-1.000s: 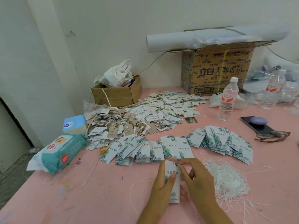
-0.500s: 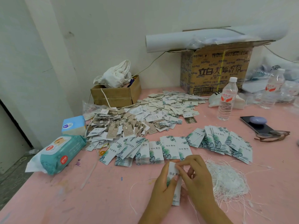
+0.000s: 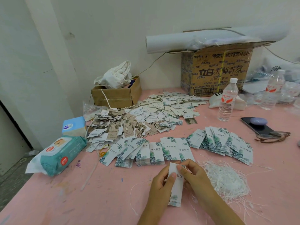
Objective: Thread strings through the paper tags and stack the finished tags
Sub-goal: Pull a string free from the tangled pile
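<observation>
- Nearest, both hands meet over one paper tag (image 3: 176, 184) held just above the pink table (image 3: 81, 200). The left hand (image 3: 159, 184) grips its left edge with the thumb pressed on the printed face; the right hand (image 3: 194, 177) pinches narrowly at the tag's top end, where I judge the hole to be, though neither the hole nor any string in the fingers can be made out.
- The tag's long axis runs away from the person, top end far, bottom end near. The right hand is nearer that top end, so threading likely falls to it while the left steadies.
- Just right of the right hand lies the tangled heap of white strings (image 3: 225, 181), with loose strands trailing under both wrists.
- Just beyond the hands, a row of fanned leaf-print tags (image 3: 162, 151) runs left to right.
- Farther back spreads a large pile of strung tags (image 3: 138, 119), some brown.
- A wipes packet (image 3: 60, 155) lies left; a water bottle (image 3: 227, 101), a phone (image 3: 256, 125) and glasses (image 3: 274, 135) lie right.
- Cardboard boxes stand against the white wall.
</observation>
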### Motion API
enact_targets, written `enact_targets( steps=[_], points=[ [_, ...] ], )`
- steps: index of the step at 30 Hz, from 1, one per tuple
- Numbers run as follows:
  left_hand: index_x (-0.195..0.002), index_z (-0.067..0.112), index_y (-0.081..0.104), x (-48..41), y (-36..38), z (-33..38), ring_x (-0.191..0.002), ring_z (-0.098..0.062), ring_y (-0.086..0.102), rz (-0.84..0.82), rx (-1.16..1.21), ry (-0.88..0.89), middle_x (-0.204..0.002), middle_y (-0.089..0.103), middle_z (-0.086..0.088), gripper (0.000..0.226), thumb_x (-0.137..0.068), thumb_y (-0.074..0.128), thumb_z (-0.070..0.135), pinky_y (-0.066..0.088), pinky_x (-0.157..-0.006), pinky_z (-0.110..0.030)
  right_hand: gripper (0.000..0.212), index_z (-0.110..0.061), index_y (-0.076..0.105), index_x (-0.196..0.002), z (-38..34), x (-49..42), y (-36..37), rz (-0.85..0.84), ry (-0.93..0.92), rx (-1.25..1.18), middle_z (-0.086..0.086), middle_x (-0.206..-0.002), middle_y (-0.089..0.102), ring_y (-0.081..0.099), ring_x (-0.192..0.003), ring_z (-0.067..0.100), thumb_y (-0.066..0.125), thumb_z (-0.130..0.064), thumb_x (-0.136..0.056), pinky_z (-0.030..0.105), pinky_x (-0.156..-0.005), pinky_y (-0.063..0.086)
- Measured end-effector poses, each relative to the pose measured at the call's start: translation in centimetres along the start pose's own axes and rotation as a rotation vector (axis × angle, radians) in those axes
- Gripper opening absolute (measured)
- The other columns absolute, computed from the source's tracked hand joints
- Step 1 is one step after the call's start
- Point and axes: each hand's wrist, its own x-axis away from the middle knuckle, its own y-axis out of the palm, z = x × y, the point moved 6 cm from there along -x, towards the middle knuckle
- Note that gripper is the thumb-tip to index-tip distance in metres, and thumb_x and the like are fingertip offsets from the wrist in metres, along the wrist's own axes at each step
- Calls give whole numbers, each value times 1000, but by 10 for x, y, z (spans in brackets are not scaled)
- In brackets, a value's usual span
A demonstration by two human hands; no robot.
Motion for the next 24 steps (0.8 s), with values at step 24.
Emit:
enact_targets(
  steps=[24],
  points=[
    [-93,9,79,2,-8,-11,-71,-27,71,53,518,-310,-97,72,-26,23,-80,61,18,58,-61,-32,22,-7,49,-76,6,1,5,-127,205,-228,5,-48,46,23,-32,4,68,-16,-74,14,-28,25]
  ],
)
